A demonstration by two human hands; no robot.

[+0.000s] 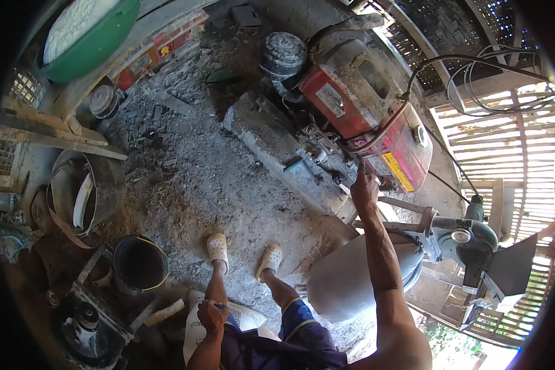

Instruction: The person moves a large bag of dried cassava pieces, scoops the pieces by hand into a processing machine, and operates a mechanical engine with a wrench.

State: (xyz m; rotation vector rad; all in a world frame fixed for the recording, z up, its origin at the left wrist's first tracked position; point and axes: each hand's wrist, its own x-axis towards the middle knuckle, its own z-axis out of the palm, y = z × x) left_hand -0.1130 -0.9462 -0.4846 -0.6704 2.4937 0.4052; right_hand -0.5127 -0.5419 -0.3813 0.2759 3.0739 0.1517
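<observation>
My right hand [365, 189] reaches to the side of a red engine [335, 99] with its index finger extended and the other fingers curled. The fingertip is at the engine's lower edge, by its metal fittings; whether it touches is hard to tell. Nothing shows in that hand. My left hand [212, 315] is curled in front of my body, above a white printed sack [196, 326]; whether it holds something small is unclear. A dusty round air cleaner [283, 54] adjoins the engine, and a brown hose [388, 122] arches over it. The engine rests on a concrete base [263, 132].
Right of me, a full pale sack [340, 277] hangs below a green milling machine [465, 243], with drive belts [448, 178] running towards the engine. On the left are a black bucket [138, 263], a metal drum [104, 185] and a green basin [97, 44] of white material. Debris litters the dusty floor [194, 185].
</observation>
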